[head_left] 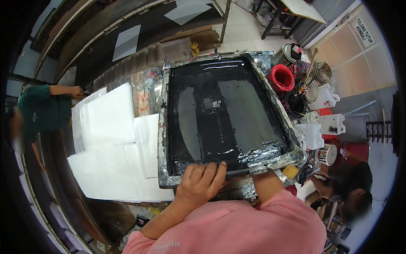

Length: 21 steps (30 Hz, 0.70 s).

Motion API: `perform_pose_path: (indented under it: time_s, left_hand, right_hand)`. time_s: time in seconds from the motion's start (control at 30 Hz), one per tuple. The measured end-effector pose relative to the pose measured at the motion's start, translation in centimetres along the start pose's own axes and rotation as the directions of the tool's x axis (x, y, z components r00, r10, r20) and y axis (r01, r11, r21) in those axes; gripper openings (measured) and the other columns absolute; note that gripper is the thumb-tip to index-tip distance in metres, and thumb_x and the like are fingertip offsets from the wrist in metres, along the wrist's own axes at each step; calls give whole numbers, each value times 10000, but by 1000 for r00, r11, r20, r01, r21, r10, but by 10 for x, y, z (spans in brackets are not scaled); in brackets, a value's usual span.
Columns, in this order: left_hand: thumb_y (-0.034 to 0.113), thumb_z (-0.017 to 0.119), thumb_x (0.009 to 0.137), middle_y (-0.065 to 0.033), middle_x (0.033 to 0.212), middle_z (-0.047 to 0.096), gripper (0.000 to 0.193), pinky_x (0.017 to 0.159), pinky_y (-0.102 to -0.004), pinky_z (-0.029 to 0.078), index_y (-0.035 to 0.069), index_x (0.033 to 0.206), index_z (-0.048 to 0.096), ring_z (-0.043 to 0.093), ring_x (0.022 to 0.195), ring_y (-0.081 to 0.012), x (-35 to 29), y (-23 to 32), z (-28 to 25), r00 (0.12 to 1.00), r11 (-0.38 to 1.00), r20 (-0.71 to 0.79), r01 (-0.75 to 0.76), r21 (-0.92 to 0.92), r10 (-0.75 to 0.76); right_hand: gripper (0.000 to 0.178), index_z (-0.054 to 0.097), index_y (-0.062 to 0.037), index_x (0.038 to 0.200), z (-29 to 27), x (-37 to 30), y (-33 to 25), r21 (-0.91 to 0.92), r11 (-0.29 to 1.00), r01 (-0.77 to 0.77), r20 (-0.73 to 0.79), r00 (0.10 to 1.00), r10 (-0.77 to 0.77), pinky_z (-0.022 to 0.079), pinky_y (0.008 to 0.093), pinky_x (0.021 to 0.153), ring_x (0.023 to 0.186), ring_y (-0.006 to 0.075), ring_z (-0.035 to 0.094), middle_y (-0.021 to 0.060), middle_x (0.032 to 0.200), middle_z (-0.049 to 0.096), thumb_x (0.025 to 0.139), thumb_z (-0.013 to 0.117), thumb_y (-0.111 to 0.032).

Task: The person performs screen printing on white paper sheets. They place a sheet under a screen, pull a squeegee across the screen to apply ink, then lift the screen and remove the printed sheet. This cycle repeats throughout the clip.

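A screen-printing frame lies in front of me, its mesh coated and smeared with wet black ink. Along its near edge the ink is thickest and glossy. My left hand grips that near edge, fingers curled over the rim. The right forearm reaches in beneath the near right part of the frame, which hides my right hand. Clamps show at the frame's far edge. Left of it, stacks of white paper sheets lie on the ink-stained table.
Right of the frame stand a red bucket, ink cans and white jugs. One person is at the left, another at the lower right. A dark rack with loose sheets stands beyond the table.
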<state>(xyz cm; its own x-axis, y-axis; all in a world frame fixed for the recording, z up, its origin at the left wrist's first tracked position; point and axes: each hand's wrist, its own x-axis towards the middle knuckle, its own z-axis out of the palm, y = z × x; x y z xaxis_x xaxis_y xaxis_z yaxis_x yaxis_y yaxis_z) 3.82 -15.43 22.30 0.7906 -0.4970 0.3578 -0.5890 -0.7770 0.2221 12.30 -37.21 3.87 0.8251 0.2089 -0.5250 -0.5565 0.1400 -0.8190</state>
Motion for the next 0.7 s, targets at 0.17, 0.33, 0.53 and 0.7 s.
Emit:
perform_pose_path:
  time_s: [0.17, 0.33, 0.53, 0.7]
  left_hand:
    - [451, 840, 833, -90, 1072, 675, 577, 721, -389, 515, 47, 1234, 745, 619, 839, -252, 7, -1, -4, 999, 999, -1, -32, 31, 32]
    - [291, 718, 965, -69, 1087, 659, 387, 757, -379, 520, 70, 1282, 704, 595, 862, -217, 6, -3, -2, 1000, 1000, 6, -21, -16, 21]
    - [327, 720, 968, -65, 1083, 656, 413, 767, -379, 523, 67, 1288, 698, 591, 861, -213, 4, -1, -3, 1000, 1000, 8, 0, -3, 0]
    - [322, 726, 961, -72, 1079, 657, 423, 766, -377, 521, 65, 1296, 695, 591, 860, -221, 9, -1, -6, 1000, 1000, 10, -14, 0, 14]
  right_hand:
    - [530, 580, -88, 1457, 41, 38, 29, 0, 1000, -7, 20, 1000, 7, 574, 424, 1042, 1235, 252, 691, 100, 1384, 686, 1068, 608, -447]
    - [531, 579, -85, 1460, 21, -20, 20, -114, 993, -42, 57, 997, 48, 572, 423, 1044, 1235, 252, 692, 101, 1384, 688, 1065, 617, -438]
    - [532, 578, -81, 1463, -2, -6, -6, -47, 999, -5, 58, 998, 8, 570, 422, 1046, 1235, 252, 692, 103, 1385, 690, 1061, 628, -426]
    - [533, 578, -78, 1466, 69, 48, 41, 10, 999, -38, 59, 998, 37, 568, 421, 1048, 1235, 251, 692, 105, 1385, 692, 1058, 637, -416]
